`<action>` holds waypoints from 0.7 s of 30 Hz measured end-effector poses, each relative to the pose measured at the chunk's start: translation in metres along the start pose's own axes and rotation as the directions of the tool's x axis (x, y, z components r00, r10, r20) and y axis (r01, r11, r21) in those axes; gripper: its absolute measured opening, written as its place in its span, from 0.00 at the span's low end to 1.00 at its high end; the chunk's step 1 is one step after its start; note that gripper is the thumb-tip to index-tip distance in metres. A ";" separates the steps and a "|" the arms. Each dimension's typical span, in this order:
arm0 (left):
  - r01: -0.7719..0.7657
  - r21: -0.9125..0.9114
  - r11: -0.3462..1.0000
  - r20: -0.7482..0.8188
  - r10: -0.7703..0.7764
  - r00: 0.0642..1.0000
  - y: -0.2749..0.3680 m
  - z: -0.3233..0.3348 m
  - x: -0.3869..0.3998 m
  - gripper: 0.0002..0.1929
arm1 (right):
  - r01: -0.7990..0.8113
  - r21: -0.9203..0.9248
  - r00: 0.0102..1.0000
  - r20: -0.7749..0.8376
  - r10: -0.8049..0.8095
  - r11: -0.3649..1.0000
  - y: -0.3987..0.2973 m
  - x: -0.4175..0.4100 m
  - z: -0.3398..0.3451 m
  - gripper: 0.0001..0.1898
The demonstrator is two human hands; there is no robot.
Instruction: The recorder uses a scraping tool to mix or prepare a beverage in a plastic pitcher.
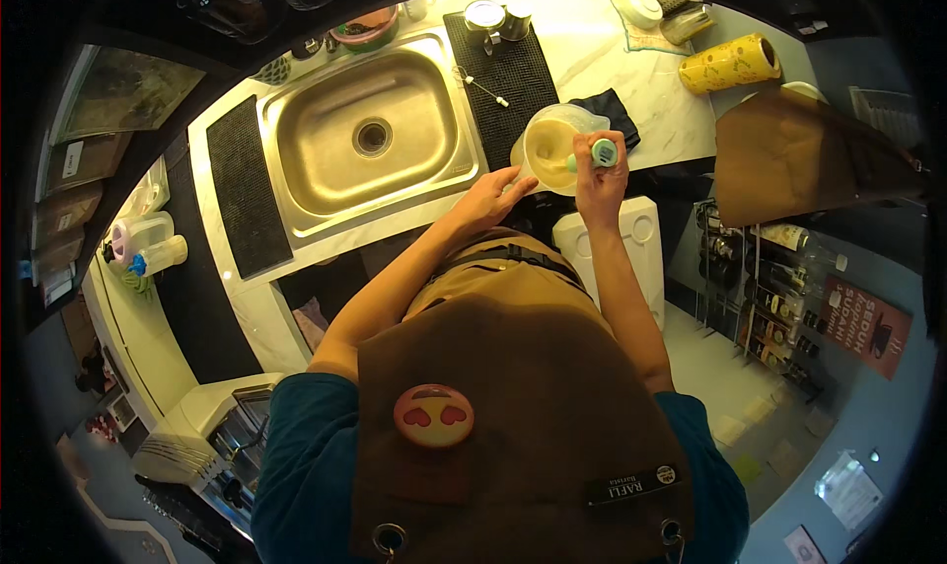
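A translucent plastic jug point(530, 143) with a pale yellow, creamy content stands at the counter's front edge, right of the sink. My left hand point(490, 200) is at the jug's near left side, fingers and thumb against it; the exact grip is partly hidden. My right hand point(601, 183) is closed around a pale green handled utensil point(604, 152), held over the jug's right rim. Its lower end reaches down into the jug, and its tip is not clear. Behind the jug lies a dark folded cloth point(620, 112).
Left of the jug is a stainless steel sink point(362, 186). A black ribbed mat point(518, 75) holds metal cups point(485, 16) and a thin white-tipped tool point(487, 90). A yellow patterned roll point(729, 64) lies at right. A white box point(644, 227) stands below the counter, near a bottle rack point(773, 305).
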State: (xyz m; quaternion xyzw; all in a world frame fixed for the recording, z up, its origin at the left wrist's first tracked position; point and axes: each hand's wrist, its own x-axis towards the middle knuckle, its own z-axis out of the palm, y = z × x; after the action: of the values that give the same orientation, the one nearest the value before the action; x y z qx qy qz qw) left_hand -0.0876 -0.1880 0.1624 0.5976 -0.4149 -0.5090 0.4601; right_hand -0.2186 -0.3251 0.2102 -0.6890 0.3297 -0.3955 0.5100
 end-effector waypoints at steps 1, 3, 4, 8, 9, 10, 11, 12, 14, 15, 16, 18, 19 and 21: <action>0.007 -0.003 1.000 -0.003 -0.007 1.000 0.001 0.000 -0.001 0.26 | -0.011 0.049 0.999 -0.038 0.013 0.999 -0.002 0.003 0.002 0.09; -0.015 -0.025 1.000 -0.046 0.014 0.999 -0.001 0.003 -0.001 0.24 | 0.019 0.054 0.992 -0.126 -0.012 0.998 -0.003 0.009 0.005 0.16; -0.038 -0.043 0.998 -0.089 0.034 0.995 -0.002 0.004 -0.001 0.23 | -0.018 0.042 0.984 -0.178 0.026 0.999 0.001 0.013 0.005 0.19; -0.042 -0.041 0.998 -0.097 0.038 0.995 0.000 0.005 -0.001 0.23 | -0.061 0.220 0.944 -0.305 0.128 0.973 0.000 0.024 0.014 0.23; -0.015 -0.024 1.000 -0.059 0.013 0.998 0.000 0.003 0.000 0.25 | -0.065 0.225 0.944 -0.302 0.133 0.972 0.002 0.025 0.016 0.23; 0.012 -0.006 1.000 -0.021 -0.012 1.000 -0.001 0.002 0.000 0.26 | -0.026 0.223 0.952 -0.291 0.092 0.975 0.003 0.025 0.017 0.22; 0.016 -0.004 1.000 -0.023 -0.016 1.000 -0.001 0.002 -0.001 0.26 | 0.014 0.221 0.959 -0.280 0.050 0.975 0.005 0.025 0.019 0.22; 0.014 -0.015 1.000 -0.021 -0.014 1.000 0.000 0.003 0.000 0.27 | 0.012 0.223 0.958 -0.281 0.052 0.975 0.010 0.025 0.019 0.22; 0.012 -0.025 1.000 -0.016 -0.012 1.000 0.001 0.003 0.000 0.27 | 0.030 0.212 0.965 -0.261 0.027 0.977 0.021 0.022 0.019 0.21; 0.010 -0.023 1.000 -0.021 -0.010 1.000 0.000 0.003 -0.001 0.27 | 0.029 0.213 0.965 -0.259 0.028 0.977 0.021 0.022 0.020 0.21; 0.007 -0.022 1.000 -0.025 -0.008 1.000 0.000 0.003 -0.001 0.27 | 0.020 0.223 0.968 -0.248 0.037 0.975 0.022 0.021 0.021 0.21; 0.008 -0.020 1.000 -0.026 -0.008 1.000 -0.001 0.003 -0.001 0.27 | 0.011 0.231 0.971 -0.234 0.045 0.973 0.021 0.021 0.022 0.21; 0.007 -0.017 1.000 -0.026 -0.007 1.000 -0.002 0.003 -0.001 0.28 | 0.029 0.217 0.976 -0.218 0.019 0.976 0.020 0.021 0.022 0.21; -0.003 -0.021 1.000 -0.032 0.002 0.999 -0.004 0.004 -0.001 0.28 | 0.048 0.201 0.980 -0.200 -0.007 0.978 0.018 0.022 0.023 0.20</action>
State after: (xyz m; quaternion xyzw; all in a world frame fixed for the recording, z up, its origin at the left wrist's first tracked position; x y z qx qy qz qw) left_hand -0.0916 -0.1866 0.1589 0.6002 -0.4028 -0.5032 0.4737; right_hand -0.1892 -0.3385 0.1940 -0.5945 0.3268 -0.5011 0.5374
